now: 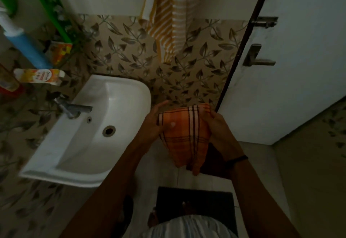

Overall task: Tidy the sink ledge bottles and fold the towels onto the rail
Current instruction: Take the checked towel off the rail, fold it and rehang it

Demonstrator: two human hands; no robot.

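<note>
I hold the folded orange towel (184, 135) in the air just right of the sink (56, 144), my left hand (153, 123) and right hand (220, 127) each gripping one side of it

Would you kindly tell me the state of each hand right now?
Left hand: pinching the orange towel at its left edge.
Right hand: gripping the same towel's right edge.

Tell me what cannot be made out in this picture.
Head view:
1. The rail: beyond the top edge; only the striped towel hangs into view.
2. The green bottle and blue bottle: cut by frame edges, labels blurred.
3. The orange towel: fold count hidden between left hand and right hand.
</note>
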